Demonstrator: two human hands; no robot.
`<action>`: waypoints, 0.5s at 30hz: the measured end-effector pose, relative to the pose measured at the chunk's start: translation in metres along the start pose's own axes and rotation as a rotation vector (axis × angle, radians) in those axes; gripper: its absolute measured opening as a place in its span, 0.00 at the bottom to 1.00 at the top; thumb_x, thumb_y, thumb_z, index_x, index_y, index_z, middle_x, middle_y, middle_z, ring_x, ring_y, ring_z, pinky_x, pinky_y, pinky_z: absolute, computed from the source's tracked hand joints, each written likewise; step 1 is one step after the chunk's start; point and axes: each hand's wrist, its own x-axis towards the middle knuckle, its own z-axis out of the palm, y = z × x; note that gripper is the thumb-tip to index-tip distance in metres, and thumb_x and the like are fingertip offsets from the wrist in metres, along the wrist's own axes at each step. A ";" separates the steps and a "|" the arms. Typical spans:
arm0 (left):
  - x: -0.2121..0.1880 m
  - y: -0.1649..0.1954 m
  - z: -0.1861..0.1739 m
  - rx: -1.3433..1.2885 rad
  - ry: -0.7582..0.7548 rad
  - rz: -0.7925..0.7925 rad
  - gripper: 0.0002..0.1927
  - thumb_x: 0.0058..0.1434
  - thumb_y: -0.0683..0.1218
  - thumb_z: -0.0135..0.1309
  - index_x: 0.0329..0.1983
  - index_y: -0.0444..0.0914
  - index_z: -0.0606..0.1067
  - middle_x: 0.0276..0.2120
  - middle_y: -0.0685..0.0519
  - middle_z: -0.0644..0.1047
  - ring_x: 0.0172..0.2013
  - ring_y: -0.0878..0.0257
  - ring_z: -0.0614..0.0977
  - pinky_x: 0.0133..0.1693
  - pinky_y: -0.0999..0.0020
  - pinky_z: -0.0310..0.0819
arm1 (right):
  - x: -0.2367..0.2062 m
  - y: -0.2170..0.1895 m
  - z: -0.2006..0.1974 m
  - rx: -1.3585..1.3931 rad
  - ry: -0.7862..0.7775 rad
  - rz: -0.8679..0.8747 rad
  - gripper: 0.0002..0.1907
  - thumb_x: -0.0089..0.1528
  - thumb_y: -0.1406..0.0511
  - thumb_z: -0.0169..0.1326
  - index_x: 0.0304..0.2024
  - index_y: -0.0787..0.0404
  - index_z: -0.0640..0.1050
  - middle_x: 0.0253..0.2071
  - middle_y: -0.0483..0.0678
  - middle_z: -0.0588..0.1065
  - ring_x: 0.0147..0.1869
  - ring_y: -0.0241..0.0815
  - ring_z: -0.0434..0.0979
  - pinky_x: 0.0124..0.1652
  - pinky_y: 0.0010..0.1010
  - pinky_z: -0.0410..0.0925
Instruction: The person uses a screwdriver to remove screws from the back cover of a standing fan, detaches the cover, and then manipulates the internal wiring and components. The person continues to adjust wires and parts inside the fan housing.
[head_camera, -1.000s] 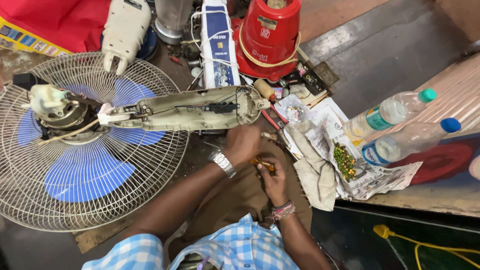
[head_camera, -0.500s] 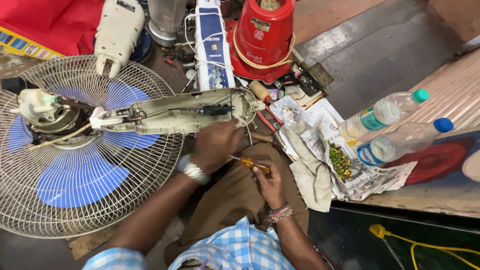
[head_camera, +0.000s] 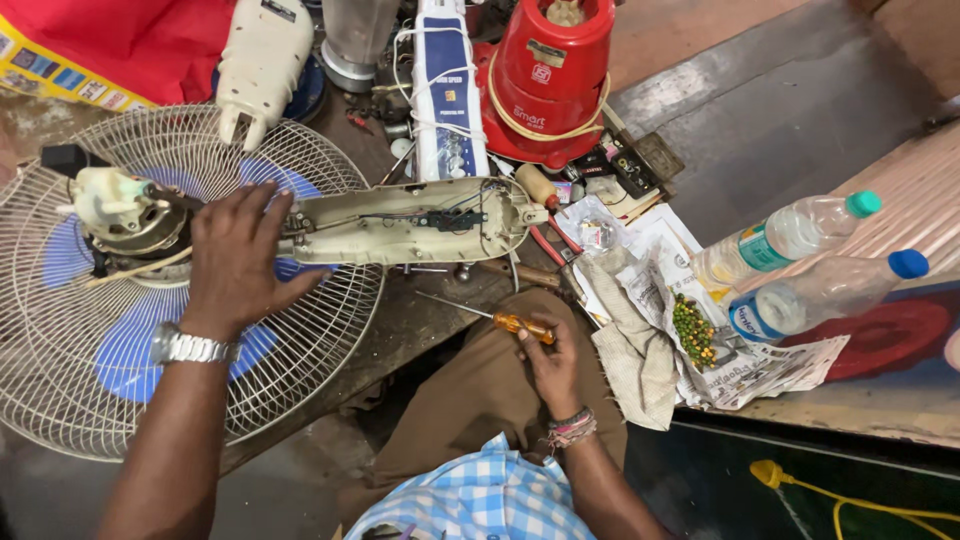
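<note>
— Cluttered repair desk (head_camera: 420, 330): what lies on it?
— A fan grille (head_camera: 330, 330) with blue blades, and a cream fan housing (head_camera: 400, 222) laid across it.
— And the hands?
— The left hand (head_camera: 235, 255) rests spread open on the housing beside the motor (head_camera: 120, 210). The right hand (head_camera: 550, 360) is closed around an orange-handled screwdriver (head_camera: 500, 320) over the lap.

Left hand (head_camera: 240, 255) flat on fan motor neck (head_camera: 400, 222); right hand (head_camera: 550, 365) holds orange-handled screwdriver (head_camera: 495, 318); fan grille (head_camera: 300, 330) beneath.
</note>
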 end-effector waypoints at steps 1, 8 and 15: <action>-0.003 -0.001 0.004 0.012 -0.008 -0.010 0.48 0.49 0.68 0.62 0.68 0.37 0.70 0.65 0.45 0.73 0.66 0.48 0.69 0.64 0.47 0.60 | 0.001 -0.006 0.002 -0.008 -0.002 -0.003 0.14 0.63 0.68 0.58 0.51 0.60 0.74 0.40 0.44 0.77 0.32 0.31 0.74 0.30 0.23 0.69; -0.008 -0.005 0.014 -0.058 0.039 -0.051 0.45 0.52 0.67 0.64 0.67 0.37 0.72 0.60 0.48 0.74 0.60 0.50 0.72 0.59 0.49 0.61 | 0.010 -0.070 0.019 -1.116 -0.263 -0.484 0.13 0.55 0.64 0.65 0.40 0.60 0.77 0.38 0.53 0.75 0.45 0.59 0.73 0.45 0.48 0.66; -0.010 -0.006 0.017 -0.052 0.043 -0.073 0.44 0.53 0.68 0.64 0.67 0.38 0.73 0.59 0.48 0.75 0.58 0.51 0.73 0.57 0.50 0.61 | 0.028 -0.102 0.014 -0.843 -0.279 -0.380 0.16 0.61 0.60 0.62 0.46 0.62 0.80 0.47 0.53 0.79 0.52 0.54 0.77 0.50 0.42 0.68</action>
